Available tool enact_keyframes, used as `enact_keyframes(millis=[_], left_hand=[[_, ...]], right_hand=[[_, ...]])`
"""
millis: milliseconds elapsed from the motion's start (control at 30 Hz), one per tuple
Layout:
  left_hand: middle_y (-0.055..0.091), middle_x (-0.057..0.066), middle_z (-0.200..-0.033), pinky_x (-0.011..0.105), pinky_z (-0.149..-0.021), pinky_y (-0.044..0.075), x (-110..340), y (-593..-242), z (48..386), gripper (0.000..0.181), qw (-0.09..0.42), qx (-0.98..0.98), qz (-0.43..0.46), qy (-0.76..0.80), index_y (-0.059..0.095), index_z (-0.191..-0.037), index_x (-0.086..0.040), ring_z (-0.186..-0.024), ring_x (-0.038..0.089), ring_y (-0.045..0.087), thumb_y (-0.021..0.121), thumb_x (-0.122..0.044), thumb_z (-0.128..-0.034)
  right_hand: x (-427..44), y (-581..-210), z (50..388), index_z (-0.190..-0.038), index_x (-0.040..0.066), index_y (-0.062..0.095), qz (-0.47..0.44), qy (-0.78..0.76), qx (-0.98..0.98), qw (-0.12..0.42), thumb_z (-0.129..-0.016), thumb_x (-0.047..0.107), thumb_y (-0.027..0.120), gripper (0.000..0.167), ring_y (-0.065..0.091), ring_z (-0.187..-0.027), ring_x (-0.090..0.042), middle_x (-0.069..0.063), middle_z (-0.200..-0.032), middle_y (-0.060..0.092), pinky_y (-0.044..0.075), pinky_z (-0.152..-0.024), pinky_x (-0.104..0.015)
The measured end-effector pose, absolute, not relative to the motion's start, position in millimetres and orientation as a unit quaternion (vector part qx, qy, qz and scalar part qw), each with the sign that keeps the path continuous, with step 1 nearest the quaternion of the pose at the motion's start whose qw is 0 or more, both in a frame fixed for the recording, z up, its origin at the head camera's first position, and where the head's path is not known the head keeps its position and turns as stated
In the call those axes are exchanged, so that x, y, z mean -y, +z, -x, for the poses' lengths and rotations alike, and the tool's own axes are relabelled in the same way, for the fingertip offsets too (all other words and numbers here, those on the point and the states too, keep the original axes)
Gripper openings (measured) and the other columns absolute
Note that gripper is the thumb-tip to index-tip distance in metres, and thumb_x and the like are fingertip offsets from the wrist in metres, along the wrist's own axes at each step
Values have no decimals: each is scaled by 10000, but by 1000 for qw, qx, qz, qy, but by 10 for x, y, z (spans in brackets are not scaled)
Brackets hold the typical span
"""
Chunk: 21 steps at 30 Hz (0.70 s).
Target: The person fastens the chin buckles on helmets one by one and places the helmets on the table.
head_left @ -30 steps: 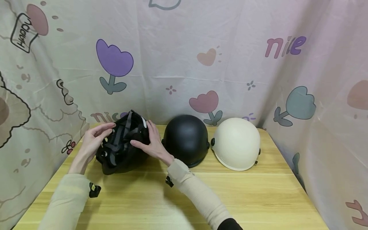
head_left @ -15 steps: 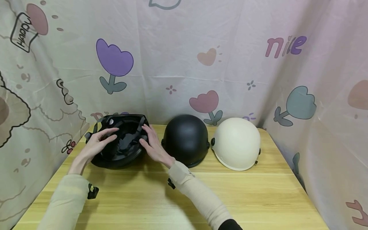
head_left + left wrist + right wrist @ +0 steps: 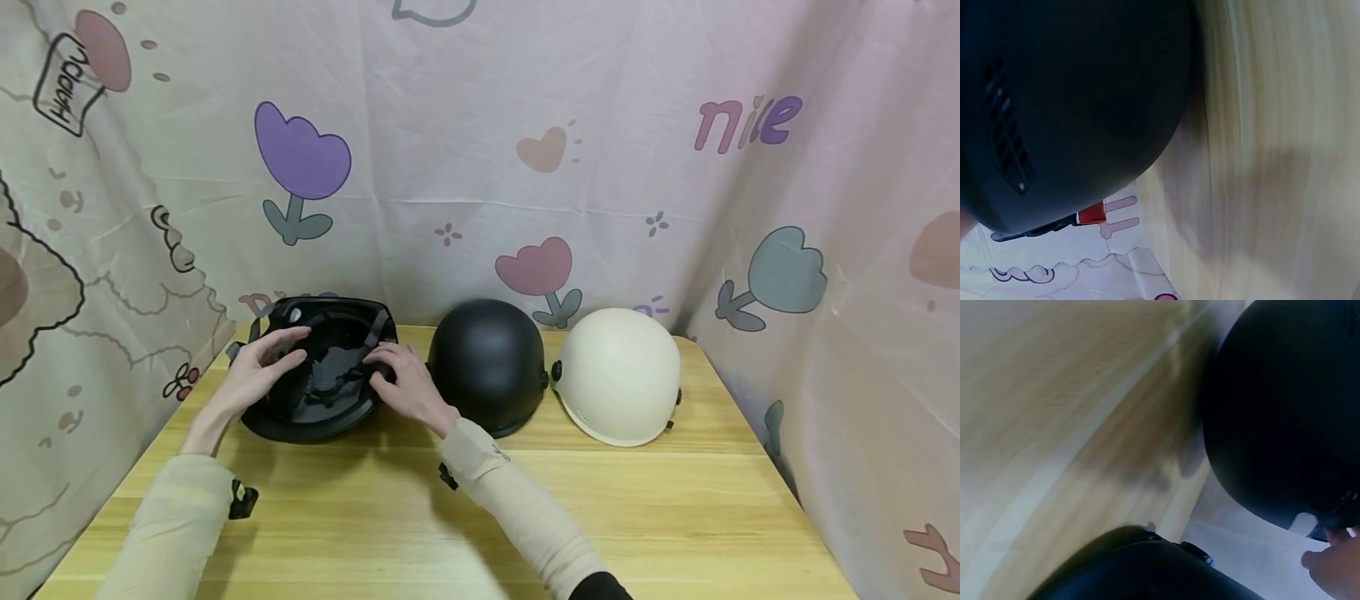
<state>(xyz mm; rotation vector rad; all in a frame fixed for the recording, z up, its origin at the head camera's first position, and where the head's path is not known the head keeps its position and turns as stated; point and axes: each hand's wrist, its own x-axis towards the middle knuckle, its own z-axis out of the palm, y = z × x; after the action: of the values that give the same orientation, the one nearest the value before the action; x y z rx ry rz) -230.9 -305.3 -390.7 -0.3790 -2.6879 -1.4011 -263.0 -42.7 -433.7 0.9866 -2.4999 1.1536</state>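
An upturned black helmet [image 3: 322, 417] lies at the left of the table in the head view, its hollow with dark straps facing up. My left hand [image 3: 251, 375] rests at its left rim, with thumb and fingers fairly straight and apart over the opening. At the right rim, my right hand [image 3: 408, 387] grips the edge beside a strap with bent fingers. The left wrist view is filled by the vented outer shell of the helmet [image 3: 1085, 106]. In the right wrist view, fingertips of the right hand [image 3: 1338, 565] touch the rim of the dark shell [image 3: 1285, 419].
A second black helmet [image 3: 487, 367] stands dome up just right of my right hand. Beyond it sits a cream helmet [image 3: 618, 375], also dome up. The wooden table [image 3: 600, 517] ends at a patterned cloth backdrop [image 3: 420, 125].
The left helmet has turned from tilted, straps showing, to lying with its hollow up. My right hand has slid down its right rim and bent its fingers. The other helmets stay put.
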Motion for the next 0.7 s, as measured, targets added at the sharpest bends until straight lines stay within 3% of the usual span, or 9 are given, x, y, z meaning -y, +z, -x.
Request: enact_keyframes(millis=[67,133,200,333,400,500,567,600,700], left_hand=[[575,-60,-1408,23,-914,409,3052,-3925,2312,503,81,862,144,-480,473,-1474,-22,-1265,-22,532,594,-221,-1028],[601,-204,-1303,14,-921,429,3056,-3949,2315,473,125,837,166,-506,504,-1427,39,-1158,-136,550,632,-86,-990],[600,-281,-1244,35,-932,442,3067,-3975,2313,454,173,815,185,-521,532,-1375,92,-1104,-129,580,647,46,-938],[605,-251,-1273,39,-971,400,3088,-4008,2300,456,243,812,182,-499,587,-1322,89,-1143,-108,554,674,129,-877],[612,-138,-1334,56,-1016,351,3087,-4003,2285,459,257,829,166,-468,611,-1322,42,-1229,-63,515,693,101,-874],[567,98,-1414,273,-1138,300,3060,-3978,2276,461,275,847,142,-432,631,-1305,21,-1366,174,434,700,100,-856],[522,255,-1410,437,-1152,274,3045,-3967,2286,465,293,849,124,-421,641,-1281,30,-1364,374,394,687,130,-829],[504,297,-1403,517,-1136,262,3041,-3964,2290,469,300,849,115,-420,642,-1272,39,-1338,459,374,678,143,-817],[487,336,-1398,625,-1125,254,3070,-3965,2300,497,302,851,88,-421,626,-1290,50,-1324,541,367,666,148,-805]], right_hand=[[439,-4322,2639,-1166,86,716,-336,385,851,125,-937,78,555,280,557,-1328,-233,-80,-1292,656,256,-1261,-482],[454,-4308,2644,-1155,82,722,-342,379,849,136,-920,47,570,282,581,-1286,-234,-77,-1261,670,279,-1256,-444],[467,-4300,2645,-1168,87,721,-350,368,849,141,-907,40,588,296,576,-1269,-229,-72,-1268,664,332,-1230,-390],[478,-4287,2639,-1214,94,706,-365,356,849,137,-894,26,616,340,541,-1274,-229,-72,-1318,628,416,-1159,-327],[477,-4278,2633,-1235,99,698,-372,347,850,136,-886,9,622,368,530,-1276,-225,-70,-1333,615,434,-1135,-310],[479,-4247,2624,-1240,108,701,-388,325,850,145,-870,-27,622,402,504,-1289,-234,-67,-1369,602,426,-1133,-323],[486,-4224,2620,-1239,130,706,-402,306,850,152,-857,-45,616,430,480,-1307,-239,-57,-1405,586,410,-1139,-329],[489,-4213,2619,-1242,144,705,-408,294,850,154,-849,-49,613,447,468,-1314,-242,-49,-1426,574,400,-1146,-335],[481,-4196,2613,-1255,177,698,-418,270,855,145,-837,-64,610,491,444,-1334,-244,-32,-1479,532,378,-1158,-348]])
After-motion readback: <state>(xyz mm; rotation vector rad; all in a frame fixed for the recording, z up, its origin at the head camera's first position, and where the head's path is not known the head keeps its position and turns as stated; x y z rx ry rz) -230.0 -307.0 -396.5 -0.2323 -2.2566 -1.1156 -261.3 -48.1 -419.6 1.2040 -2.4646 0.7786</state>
